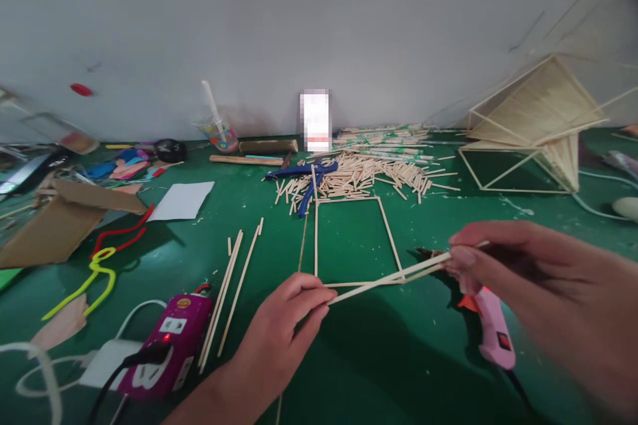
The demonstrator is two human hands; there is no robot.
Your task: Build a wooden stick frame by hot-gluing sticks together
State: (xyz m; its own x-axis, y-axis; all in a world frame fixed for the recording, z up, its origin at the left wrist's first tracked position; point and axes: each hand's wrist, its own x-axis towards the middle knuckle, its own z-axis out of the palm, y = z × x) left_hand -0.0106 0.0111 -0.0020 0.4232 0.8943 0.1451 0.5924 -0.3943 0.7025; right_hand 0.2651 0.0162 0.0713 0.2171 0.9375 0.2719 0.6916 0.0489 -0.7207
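My left hand (286, 322) pinches the near end of a thin wooden stick (369, 287) close to the lower left corner of a square stick frame (316, 239). The stick slants up to the right, where my right hand (518, 279) holds its other end between thumb and fingers; a second stick end shows beside it. The frame lies flat on the green table (389, 372). Partly behind my right hand lies a pink glue gun (493, 332).
Blue pliers (312, 186) rest by a pile of short sticks (369, 172). A stick model (528, 133) stands back right. Loose sticks (226, 292), a magenta power strip (172, 339), white paper (182, 200) and cardboard (60, 222) lie left. A bright phone (316, 121) leans on the wall.
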